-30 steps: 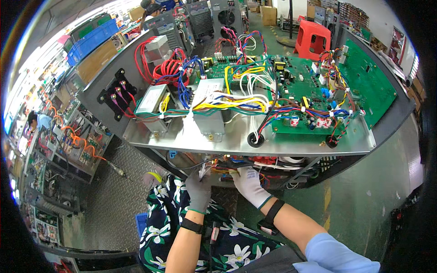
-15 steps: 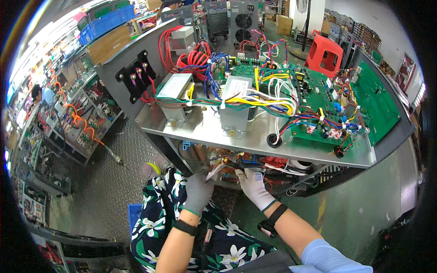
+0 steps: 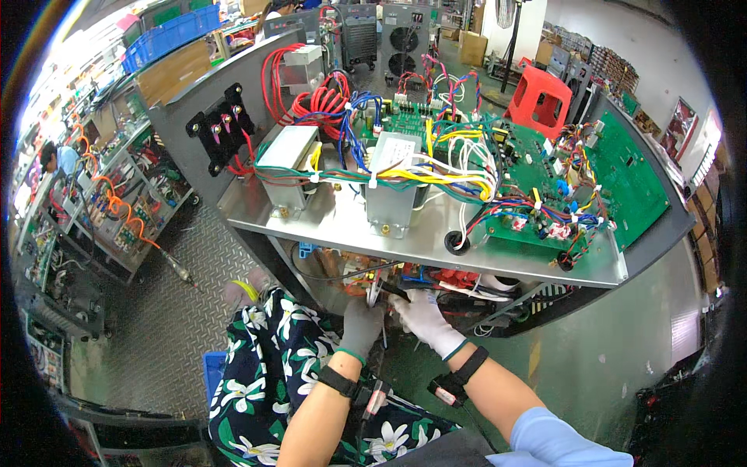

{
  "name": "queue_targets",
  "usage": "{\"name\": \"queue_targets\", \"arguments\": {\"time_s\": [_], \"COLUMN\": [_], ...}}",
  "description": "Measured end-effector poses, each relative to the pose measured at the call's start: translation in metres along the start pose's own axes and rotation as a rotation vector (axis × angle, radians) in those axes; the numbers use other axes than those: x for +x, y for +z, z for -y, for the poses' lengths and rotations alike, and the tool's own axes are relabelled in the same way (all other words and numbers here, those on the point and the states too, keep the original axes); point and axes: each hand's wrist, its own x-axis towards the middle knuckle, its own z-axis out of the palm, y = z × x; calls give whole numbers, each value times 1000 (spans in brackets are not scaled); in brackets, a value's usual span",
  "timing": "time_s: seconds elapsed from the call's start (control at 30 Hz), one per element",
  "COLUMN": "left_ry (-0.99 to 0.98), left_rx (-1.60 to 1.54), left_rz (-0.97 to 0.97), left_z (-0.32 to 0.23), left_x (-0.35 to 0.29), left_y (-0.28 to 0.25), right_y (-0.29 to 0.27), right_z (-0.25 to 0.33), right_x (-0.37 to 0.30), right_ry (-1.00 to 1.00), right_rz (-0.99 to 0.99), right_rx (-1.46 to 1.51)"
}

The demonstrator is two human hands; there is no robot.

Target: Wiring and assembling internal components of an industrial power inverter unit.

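Note:
My left hand (image 3: 362, 325), in a grey glove, is closed around a slim pale strip (image 3: 375, 291) that points up into the lower bay of an open machine cabinet. My right hand (image 3: 426, 317), in a white glove, is beside it, with its fingers closed on a short black piece (image 3: 394, 290) that may be a cable end or a handle. The two pieces nearly meet at the fingertips. A thin light strand (image 3: 384, 335) hangs below the left glove. Behind the hands, red, blue and white parts (image 3: 455, 279) fill the bay, partly hidden.
Above my hands juts a metal shelf (image 3: 334, 226) carrying two silver boxes (image 3: 394, 187), wire bundles and a green circuit board (image 3: 529, 167). A red plastic stool (image 3: 539, 101) stands behind. Left are a rack (image 3: 117, 226) of electronics and a dangling orange coiled hose (image 3: 117, 204).
My left hand has moved right and turned more upright, closer to my right hand. The right hand has shifted slightly left and down. The whole view has shifted a little.

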Motion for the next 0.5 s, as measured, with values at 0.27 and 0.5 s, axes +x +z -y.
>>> {"name": "queue_targets", "arguments": {"time_s": [0.27, 0.5], "left_ry": [-378, -33], "left_rx": [-851, -68], "left_rz": [-28, -144], "left_z": [-5, -30], "left_x": [4, -13], "left_y": [9, -15], "right_y": [-2, 9], "right_z": [5, -7], "right_x": [-3, 0], "right_ry": [151, 73], "right_rz": [69, -41], "right_rx": [349, 434]}}
